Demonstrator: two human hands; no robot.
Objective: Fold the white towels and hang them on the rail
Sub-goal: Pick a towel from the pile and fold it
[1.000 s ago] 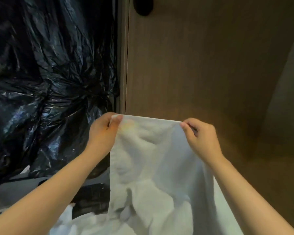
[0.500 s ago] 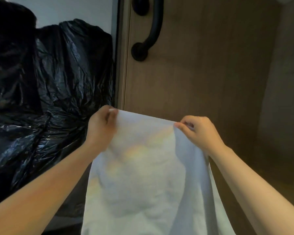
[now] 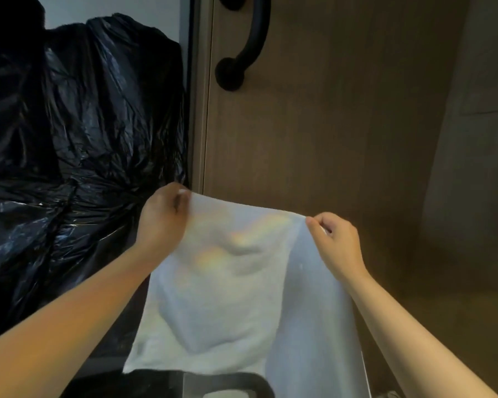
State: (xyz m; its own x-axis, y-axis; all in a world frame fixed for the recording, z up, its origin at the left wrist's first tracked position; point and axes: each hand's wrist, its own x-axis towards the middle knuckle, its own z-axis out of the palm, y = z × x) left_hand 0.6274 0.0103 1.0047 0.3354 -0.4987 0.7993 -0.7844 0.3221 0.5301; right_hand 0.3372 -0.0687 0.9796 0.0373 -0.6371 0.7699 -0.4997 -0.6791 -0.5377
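Note:
A white towel hangs stretched in front of me, held up by its top edge. My left hand pinches the top left corner and my right hand pinches the top right corner. The towel's right side is doubled over and falls in a long flap past the bottom of the frame. Its lower left edge hangs free above a dark object. A black curved handle is fixed to the wooden door above the towel.
Bulging black plastic bags fill the left side, close to my left arm. A brown wooden door stands straight ahead, and a wall closes the right. A dark container rim shows at the bottom.
Both hands have lifted the towel clear of the pile below, so it now hangs free. The view has tilted up, bringing the black door handle into sight.

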